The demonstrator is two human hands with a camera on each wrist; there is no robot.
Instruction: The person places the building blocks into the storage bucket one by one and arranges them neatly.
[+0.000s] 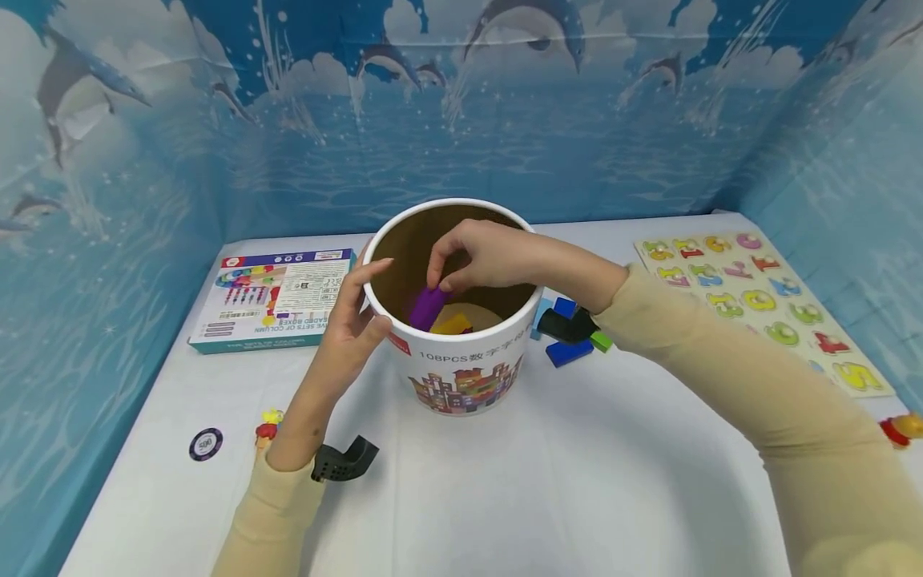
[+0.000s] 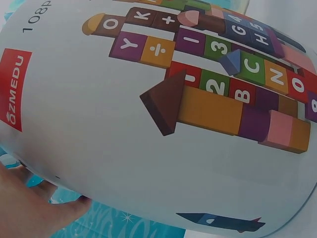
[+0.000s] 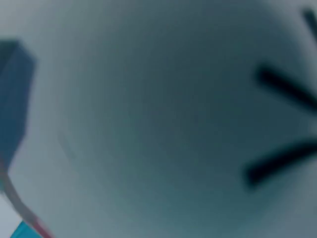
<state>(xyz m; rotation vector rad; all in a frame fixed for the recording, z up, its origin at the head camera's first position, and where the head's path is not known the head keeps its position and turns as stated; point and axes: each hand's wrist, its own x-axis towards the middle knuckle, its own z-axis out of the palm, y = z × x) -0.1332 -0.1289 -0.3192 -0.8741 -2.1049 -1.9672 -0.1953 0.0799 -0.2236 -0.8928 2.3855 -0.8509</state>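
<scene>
A tall white printed bucket stands mid-table. My right hand reaches in over its rim, thumb and fingers pinching a purple block. Below it, a yellow block lies on the bucket's floor. My left hand rests against the bucket's left side near the rim, fingers spread, one fingertip over the edge. In the left wrist view, that hand shows at the lower left beside the printed wall. A pale, blurred surface fills most of the right wrist view, hiding the right hand.
Blue blocks and a green block lie right of the bucket, near the black wrist mount. A boxed bead set sits left, a number puzzle board right. A round chip lies front left.
</scene>
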